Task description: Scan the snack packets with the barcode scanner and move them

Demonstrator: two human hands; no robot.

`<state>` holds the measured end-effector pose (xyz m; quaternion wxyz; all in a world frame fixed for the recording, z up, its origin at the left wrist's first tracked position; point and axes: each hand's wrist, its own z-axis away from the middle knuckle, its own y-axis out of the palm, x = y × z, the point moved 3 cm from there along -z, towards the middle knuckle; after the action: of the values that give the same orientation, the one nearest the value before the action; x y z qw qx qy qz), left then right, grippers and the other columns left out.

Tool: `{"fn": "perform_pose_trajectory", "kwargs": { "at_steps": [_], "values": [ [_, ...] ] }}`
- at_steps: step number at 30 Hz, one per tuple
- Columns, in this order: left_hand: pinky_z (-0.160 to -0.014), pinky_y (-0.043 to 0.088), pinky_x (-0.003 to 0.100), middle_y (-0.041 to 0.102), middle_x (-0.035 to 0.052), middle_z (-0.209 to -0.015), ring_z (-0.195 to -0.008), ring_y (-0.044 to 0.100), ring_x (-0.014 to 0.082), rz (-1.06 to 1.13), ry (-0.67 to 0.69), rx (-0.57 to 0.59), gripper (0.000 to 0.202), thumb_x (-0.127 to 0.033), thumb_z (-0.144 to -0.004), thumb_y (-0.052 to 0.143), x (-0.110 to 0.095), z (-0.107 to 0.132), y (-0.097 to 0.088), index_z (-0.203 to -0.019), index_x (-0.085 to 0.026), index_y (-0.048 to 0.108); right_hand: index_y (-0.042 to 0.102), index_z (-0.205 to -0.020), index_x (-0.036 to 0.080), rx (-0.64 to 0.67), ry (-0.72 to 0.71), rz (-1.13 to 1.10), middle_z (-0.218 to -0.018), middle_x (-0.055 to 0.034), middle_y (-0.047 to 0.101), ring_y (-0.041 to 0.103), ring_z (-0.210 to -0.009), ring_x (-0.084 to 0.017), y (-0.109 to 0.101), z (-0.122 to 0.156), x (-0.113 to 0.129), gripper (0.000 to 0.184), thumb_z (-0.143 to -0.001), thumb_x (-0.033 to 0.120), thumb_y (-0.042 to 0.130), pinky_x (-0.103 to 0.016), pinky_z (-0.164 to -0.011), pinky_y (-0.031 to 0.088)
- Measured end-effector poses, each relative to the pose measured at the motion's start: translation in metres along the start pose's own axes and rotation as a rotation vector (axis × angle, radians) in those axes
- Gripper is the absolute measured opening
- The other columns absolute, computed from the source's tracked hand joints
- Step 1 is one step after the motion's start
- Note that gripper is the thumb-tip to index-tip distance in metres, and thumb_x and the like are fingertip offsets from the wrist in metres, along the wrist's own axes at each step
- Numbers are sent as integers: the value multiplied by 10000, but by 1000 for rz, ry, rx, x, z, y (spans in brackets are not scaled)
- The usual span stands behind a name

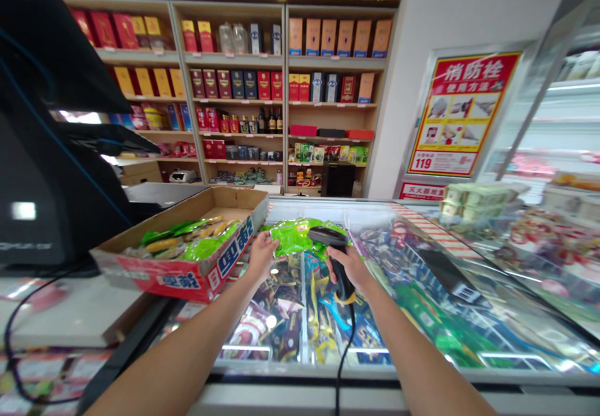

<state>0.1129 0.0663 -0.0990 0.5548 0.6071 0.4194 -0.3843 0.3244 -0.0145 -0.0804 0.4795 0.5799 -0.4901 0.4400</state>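
My left hand (262, 252) pinches the left end of a shiny green snack packet (293, 236). In my right hand (349, 265) is a black handheld barcode scanner (344, 282), gripped round its handle. The scanner's head covers part of the packet's right side, and a dark cable (345, 360) hangs down from the handle. Whether my right fingers also touch the packet cannot be made out. To the left stands an open cardboard box (185, 277) with several similar green packets (206, 250) in it. Both hands are above the glass top of a chest freezer (370, 207).
Wrapped goods (276, 316) lie under the glass. A dark register monitor (51, 35) rises at the left. Egg cartons (473, 197) and a dark phone-like slab (452, 275) sit to the right. Shelves of boxed bottles (237, 85) line the back wall, beside a red poster (464, 113).
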Motion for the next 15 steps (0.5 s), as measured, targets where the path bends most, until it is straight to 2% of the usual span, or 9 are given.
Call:
{"fn": "perform_pose_trajectory", "kwargs": {
  "at_steps": [8, 11, 15],
  "values": [
    [-582, 563, 321, 681, -18, -745, -631, 676, 171, 40, 7, -18, 461, -253, -543, 778, -1, 1, 0, -915, -192, 514, 583, -704, 170, -70, 9, -36, -474, 22, 572, 506, -329, -120, -1, -1, 1, 353, -686, 498, 710, -243, -346, 398],
    [-596, 573, 327, 674, -17, -734, -619, 675, 162, 87, 8, -36, 422, -214, -583, 770, 0, 0, 0, -917, -187, 513, 591, -725, 176, -214, -50, -98, -475, 26, 575, 514, -337, -130, -8, -3, 4, 363, -665, 504, 734, -248, -342, 396],
    [-588, 584, 310, 650, -23, -697, -576, 649, 127, 160, -7, -117, 339, -107, -650, 721, -2, -7, 8, -900, -171, 501, 573, -727, 191, -412, -146, -228, -476, 37, 570, 507, -334, -135, -23, -7, 8, 396, -628, 525, 763, -259, -336, 399]
  ]
}}
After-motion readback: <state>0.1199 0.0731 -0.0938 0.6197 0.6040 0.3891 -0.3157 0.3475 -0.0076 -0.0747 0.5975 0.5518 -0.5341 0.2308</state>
